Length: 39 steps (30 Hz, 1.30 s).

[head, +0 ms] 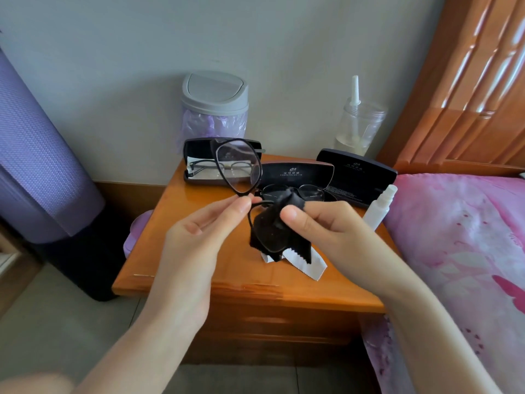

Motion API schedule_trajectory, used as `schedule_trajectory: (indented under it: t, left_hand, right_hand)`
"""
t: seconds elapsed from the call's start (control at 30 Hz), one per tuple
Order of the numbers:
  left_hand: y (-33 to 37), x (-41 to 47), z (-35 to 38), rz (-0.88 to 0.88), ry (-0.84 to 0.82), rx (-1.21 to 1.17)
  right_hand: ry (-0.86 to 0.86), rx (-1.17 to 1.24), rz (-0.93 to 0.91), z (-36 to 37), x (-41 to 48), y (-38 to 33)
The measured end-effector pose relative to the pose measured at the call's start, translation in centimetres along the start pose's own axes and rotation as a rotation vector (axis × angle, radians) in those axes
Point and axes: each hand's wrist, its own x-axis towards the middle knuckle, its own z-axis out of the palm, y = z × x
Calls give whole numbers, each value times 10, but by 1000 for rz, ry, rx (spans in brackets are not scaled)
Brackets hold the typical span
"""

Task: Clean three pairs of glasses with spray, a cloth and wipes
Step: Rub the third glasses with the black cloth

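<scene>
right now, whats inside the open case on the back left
A thin-rimmed pair of glasses lies in the case on something pale; the held black glasses hide part of it.

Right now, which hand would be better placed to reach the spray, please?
Probably the right hand: the spray stands just beyond it, though it grips the cloth; the left hand pinches the glasses.

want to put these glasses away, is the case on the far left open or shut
Open. The far-left glasses case has its lid standing up, and a thin-rimmed pair of glasses lies inside it.
</scene>
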Motion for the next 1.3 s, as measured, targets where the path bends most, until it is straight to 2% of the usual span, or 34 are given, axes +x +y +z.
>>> schedule_trajectory:
  t: [0.13, 0.23, 0.37, 0.67, 0.87, 1.1, 1.3]
  left_hand:
    - [2, -17, 7, 51, -48, -40]
    - [4, -23, 9, 16, 4, -93]
    - [9, -24, 12, 11, -55, -104]
    - [7, -28, 16, 66, -144, -131]
    - [7, -25, 15, 52, -93, -223]
    - [9, -24, 13, 49, -97, -209]
    - [8, -23, 12, 19, -120, -230]
  right_hand:
    - [13, 169, 11, 12, 1, 0]
    - [75, 337, 42, 19, 2, 1]
    - [151, 464, 103, 28, 4, 1]
    - [222, 479, 89, 31, 3, -5]
    - [158, 441, 102, 28, 2, -8]
    - [140, 408, 195, 22, 1, -6]
    - [218, 391, 152, 26, 2, -6]
